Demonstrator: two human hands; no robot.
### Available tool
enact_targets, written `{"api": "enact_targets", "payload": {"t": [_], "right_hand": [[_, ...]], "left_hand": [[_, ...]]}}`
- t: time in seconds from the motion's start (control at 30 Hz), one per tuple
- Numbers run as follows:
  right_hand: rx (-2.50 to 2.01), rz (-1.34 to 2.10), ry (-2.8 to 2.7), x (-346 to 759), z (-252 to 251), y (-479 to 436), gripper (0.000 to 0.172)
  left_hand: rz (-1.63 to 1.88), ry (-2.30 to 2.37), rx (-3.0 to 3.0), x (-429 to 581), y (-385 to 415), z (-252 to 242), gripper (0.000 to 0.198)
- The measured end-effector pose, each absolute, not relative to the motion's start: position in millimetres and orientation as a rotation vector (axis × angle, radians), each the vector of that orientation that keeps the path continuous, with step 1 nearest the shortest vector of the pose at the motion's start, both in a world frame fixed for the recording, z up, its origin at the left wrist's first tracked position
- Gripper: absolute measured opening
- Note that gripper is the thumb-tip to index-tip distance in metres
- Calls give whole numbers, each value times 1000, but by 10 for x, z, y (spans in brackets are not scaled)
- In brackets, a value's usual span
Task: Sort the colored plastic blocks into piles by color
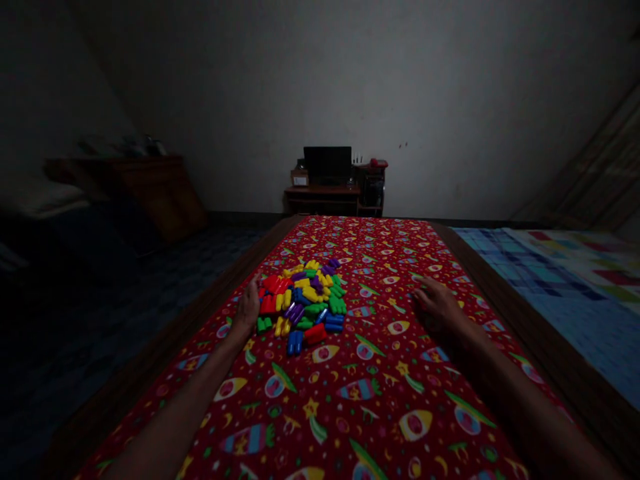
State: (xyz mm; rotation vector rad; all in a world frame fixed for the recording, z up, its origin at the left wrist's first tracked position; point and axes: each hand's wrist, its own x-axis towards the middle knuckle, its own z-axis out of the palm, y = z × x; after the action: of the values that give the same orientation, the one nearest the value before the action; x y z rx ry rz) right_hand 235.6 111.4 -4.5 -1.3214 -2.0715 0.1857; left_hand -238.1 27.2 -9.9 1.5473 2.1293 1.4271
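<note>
A heap of plastic toy building blocks in red, yellow, green, blue and purple lies on a red cloth printed with rockets and stars. My left hand stands on edge at the heap's left side, fingers stretched out, its palm facing the red and green blocks and close against them. To the right, well apart from the blocks, my right hand rests low over the cloth with fingers loosely bent and apart; nothing shows in it. A blue block and a red block lie at the heap's near edge.
The cloth covers a long table with brown edges. Beyond it, a monitor stands on a small desk by the wall. A wooden cabinet is at left; a blue checked sheet lies at right.
</note>
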Motion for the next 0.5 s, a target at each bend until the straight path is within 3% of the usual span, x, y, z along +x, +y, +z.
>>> {"api": "enact_targets", "payload": {"t": [0.07,0.17,0.5], "right_hand": [[-1568,5,-1935,2824,-151,1201,37],[-1709,33,-1784,3236,-288,1265,37],[-1759,90,-1669,3246,-298,1267,38]], "left_hand": [[1390,2175,1500,-2393,276,-115,47],[1390,2162,1478,-2406,281,-132,46],[1506,2055,1399,-2417,267,-148,56]]}}
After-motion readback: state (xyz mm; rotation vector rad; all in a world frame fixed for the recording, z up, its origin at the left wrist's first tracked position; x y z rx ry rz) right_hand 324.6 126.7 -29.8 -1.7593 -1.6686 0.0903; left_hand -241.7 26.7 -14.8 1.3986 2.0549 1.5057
